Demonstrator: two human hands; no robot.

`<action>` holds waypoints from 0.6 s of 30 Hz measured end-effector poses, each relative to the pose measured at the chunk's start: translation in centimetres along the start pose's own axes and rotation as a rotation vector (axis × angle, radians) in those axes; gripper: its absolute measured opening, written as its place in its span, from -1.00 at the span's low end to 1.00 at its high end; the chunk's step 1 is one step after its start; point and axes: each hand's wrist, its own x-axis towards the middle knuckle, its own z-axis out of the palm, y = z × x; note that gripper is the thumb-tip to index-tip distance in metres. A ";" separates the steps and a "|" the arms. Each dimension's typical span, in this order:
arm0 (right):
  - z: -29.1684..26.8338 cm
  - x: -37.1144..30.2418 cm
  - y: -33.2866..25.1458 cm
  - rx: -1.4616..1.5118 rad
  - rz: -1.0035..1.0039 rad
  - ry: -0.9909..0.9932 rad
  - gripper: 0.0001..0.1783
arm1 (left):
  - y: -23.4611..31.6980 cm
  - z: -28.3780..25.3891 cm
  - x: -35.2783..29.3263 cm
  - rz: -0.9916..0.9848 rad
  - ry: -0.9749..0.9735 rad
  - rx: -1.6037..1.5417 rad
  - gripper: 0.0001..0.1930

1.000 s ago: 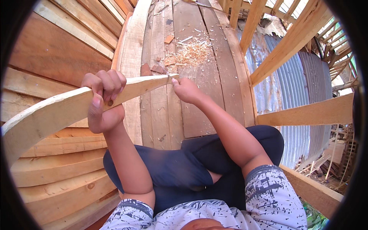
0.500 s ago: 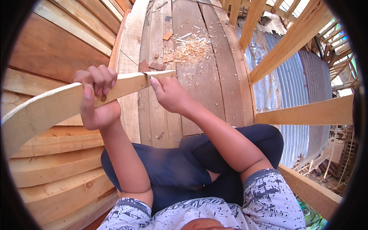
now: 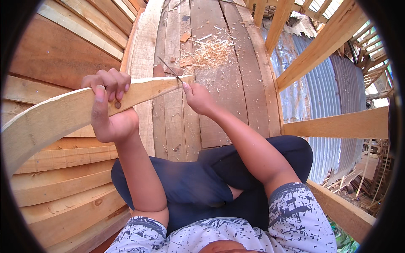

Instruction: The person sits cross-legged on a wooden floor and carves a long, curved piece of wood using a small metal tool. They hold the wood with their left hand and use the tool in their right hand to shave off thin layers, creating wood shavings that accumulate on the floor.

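My left hand is wrapped round a long curved wooden plank, fingers over its top edge and thumb along the near face. A dark knot marks the wood beside those fingers. My right hand is closed on a thin dark metal blade, like a knife; its grip is hidden in my fist. The blade slants across the plank's narrow right end, its tip pointing up and left beyond the top edge.
Wood shavings and small reddish-brown chips lie on the plank floor ahead. Stacked boards line the left. On the right are wooden rails and corrugated metal sheets. My crossed legs sit below.
My right hand and the blade have moved right along the plank toward its end. The blade now stands at a steeper angle. My left hand keeps its hold, shifted slightly.
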 end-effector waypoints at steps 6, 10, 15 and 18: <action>-1.0 -2.2 -7.5 -0.001 -0.069 -0.105 -0.45 | 0.4 -1.4 -0.4 -0.005 0.035 0.000 -0.82; 0.4 0.3 2.0 -0.105 0.033 0.078 -0.43 | -0.2 0.3 0.2 -0.011 0.015 -0.019 -0.81; -1.2 -1.2 -5.4 -0.031 0.042 -0.115 -0.43 | 0.3 -1.4 -0.2 0.004 -0.041 0.002 -0.81; -0.3 -1.3 -4.3 0.022 0.030 -0.051 -0.42 | 0.3 -0.4 -0.1 -0.011 -0.036 0.005 -0.79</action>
